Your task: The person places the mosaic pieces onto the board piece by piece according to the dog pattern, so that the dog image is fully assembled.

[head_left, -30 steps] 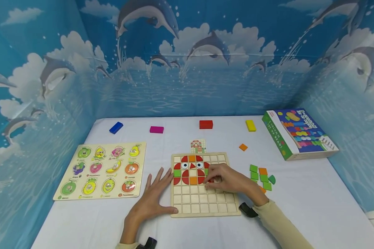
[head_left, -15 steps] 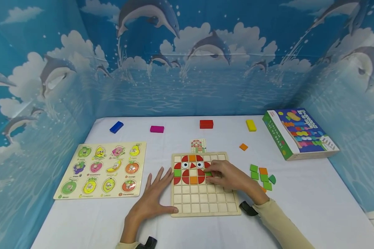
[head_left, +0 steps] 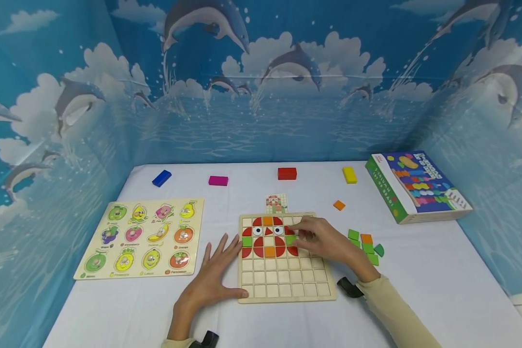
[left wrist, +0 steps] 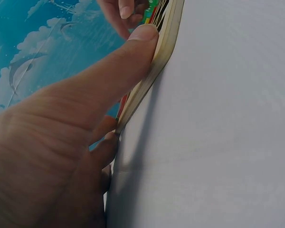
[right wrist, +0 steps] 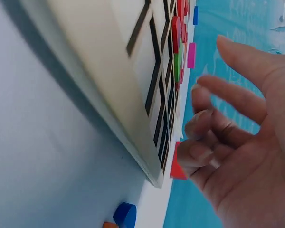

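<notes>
A wooden grid board (head_left: 284, 278) lies on the white table, its upper rows filled with red, orange, green and eye-printed tiles. My left hand (head_left: 210, 282) rests along the board's left edge, fingers straight and spread, the thumb (left wrist: 142, 35) on the near left corner. Over the right side of the pattern hovers my right hand (head_left: 322, 240). Its thumb and index finger stand apart in the right wrist view, nothing between them, the other fingers loosely bent. Just left of its fingertips, a green square tile (head_left: 289, 240) sits in a cell. A small pattern card (head_left: 277, 203) touches the far edge.
Loose green tiles (head_left: 368, 248) and an orange tile (head_left: 366, 239) lie right of the board; another orange tile (head_left: 339, 205) is farther back. A fruit puzzle board (head_left: 141, 239) lies left, a toy box (head_left: 417, 188) back right. Blue, magenta, red (head_left: 287, 173) and yellow blocks line the back.
My right hand has drawn slightly right and away from the green tile, its fingers parting. The green tile and the red piece below it now show more fully. My left hand stays put.
</notes>
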`<state>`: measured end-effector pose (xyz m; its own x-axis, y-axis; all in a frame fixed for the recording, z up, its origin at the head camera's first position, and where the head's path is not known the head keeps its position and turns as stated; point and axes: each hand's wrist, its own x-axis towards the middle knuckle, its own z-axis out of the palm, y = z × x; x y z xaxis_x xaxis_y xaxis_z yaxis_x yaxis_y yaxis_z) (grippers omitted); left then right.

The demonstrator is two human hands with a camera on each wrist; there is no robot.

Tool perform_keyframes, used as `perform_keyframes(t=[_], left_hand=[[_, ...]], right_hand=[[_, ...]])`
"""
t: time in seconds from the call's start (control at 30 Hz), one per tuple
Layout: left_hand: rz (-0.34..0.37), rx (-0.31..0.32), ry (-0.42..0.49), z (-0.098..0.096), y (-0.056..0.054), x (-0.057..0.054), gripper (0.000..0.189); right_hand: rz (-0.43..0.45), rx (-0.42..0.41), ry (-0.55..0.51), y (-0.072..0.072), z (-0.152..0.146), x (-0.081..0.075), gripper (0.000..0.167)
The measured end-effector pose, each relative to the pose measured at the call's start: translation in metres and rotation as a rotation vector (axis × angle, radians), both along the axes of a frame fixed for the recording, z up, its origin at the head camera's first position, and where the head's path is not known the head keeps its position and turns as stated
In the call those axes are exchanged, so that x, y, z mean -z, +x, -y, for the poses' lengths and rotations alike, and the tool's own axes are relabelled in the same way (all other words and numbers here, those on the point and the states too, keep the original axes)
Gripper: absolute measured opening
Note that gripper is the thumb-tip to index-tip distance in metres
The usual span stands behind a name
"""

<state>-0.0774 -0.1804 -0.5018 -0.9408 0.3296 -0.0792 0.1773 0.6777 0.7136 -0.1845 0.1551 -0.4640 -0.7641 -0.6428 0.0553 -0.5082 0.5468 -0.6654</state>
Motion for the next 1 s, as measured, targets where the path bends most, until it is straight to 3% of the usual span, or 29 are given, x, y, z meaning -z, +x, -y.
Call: perform_keyframes(t=[0.3,0.6,0.83,1.0], left_hand=[[-0.011,0.014,0.013,0.001,0.000,0.004,0.124],[0.015,0.009,-0.007,0.000,-0.001,0.002,0.125],[0.023,0.013,-0.013,0.001,-0.001,0.001,0.125],[0.035,0.012,-0.017,0.000,-0.001,0.001,0.125]], right_hand=[[-0.041,-0.020,0.074,-0.006,0.005,0.003,0.051],[-0.032,0.014,-0.080,-0.008,-0.030,-0.002,0.034],[-0.102,0.169,-0.091,-0.023,-0.080,0.004,0.031],[-0.052,0.275,-0.055,-0.029,-0.109,0.011,0.033]])
